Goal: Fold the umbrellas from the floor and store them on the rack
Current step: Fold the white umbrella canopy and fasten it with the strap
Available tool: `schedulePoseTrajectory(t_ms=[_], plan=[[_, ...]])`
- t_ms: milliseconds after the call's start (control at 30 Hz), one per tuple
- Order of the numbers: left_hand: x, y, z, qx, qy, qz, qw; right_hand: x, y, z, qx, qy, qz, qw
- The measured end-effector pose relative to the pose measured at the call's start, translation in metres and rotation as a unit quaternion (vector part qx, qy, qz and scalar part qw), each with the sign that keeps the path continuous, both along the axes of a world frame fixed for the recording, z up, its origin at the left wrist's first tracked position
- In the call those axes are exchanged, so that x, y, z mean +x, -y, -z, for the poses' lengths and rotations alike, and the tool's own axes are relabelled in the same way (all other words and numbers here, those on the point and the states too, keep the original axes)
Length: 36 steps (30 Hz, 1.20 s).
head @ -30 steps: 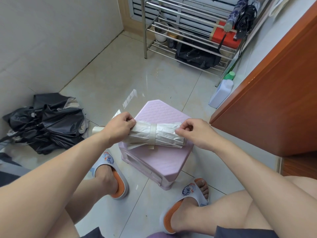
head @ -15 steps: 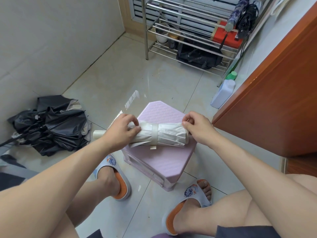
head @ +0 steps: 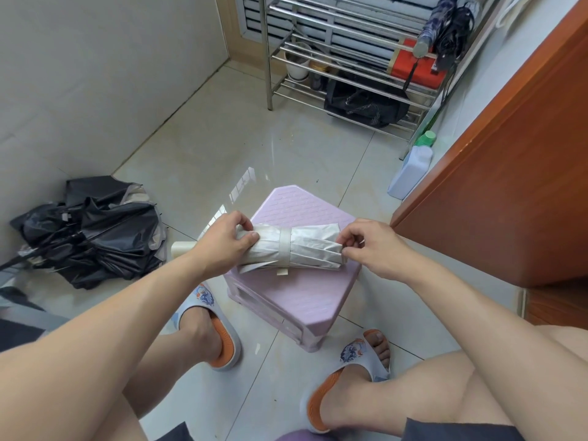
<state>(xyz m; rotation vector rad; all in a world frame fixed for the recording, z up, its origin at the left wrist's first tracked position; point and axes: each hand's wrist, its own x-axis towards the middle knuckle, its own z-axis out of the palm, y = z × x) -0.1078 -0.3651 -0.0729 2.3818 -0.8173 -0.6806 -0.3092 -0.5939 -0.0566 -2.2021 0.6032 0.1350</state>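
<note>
while it lies on the stool (head: 305,300), both hands (left hand (head: 222,246), right hand (head: 372,246)) curled around the cream umbrella (head: 296,248)

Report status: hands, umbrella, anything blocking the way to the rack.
Left hand grips white umbrella near its handle; right hand pinches its far end. Umbrella strapped, lying on pink stool. Black umbrella unfolded on floor. Floor to rack open.

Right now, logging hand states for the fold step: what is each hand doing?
Left hand: grips the white umbrella near its handle end.
Right hand: pinches the umbrella's folded tip end.
</note>
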Motion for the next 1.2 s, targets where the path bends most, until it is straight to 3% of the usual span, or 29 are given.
schedulePoseTrajectory(t_ms=[433,567,700,833,1200], plan=[[0.001,0.003,-0.004,0.001,-0.012,-0.012,1.000,0.000,-0.005,0.005,-0.028,0.029,0.012,0.999],[0.002,0.004,-0.007,0.001,-0.066,-0.048,0.997,0.000,-0.007,0.008,-0.065,0.047,0.015,0.997],[0.006,0.005,-0.008,0.011,-0.103,-0.066,0.992,0.004,-0.003,0.008,0.012,0.009,0.100,0.995],[0.002,0.008,-0.007,0.024,-0.057,-0.080,0.995,0.007,-0.002,0.009,0.085,-0.029,0.148,0.985],[-0.005,0.013,0.000,-0.010,-0.025,-0.108,0.994,0.016,0.001,0.005,-0.005,-0.058,0.091,0.994]])
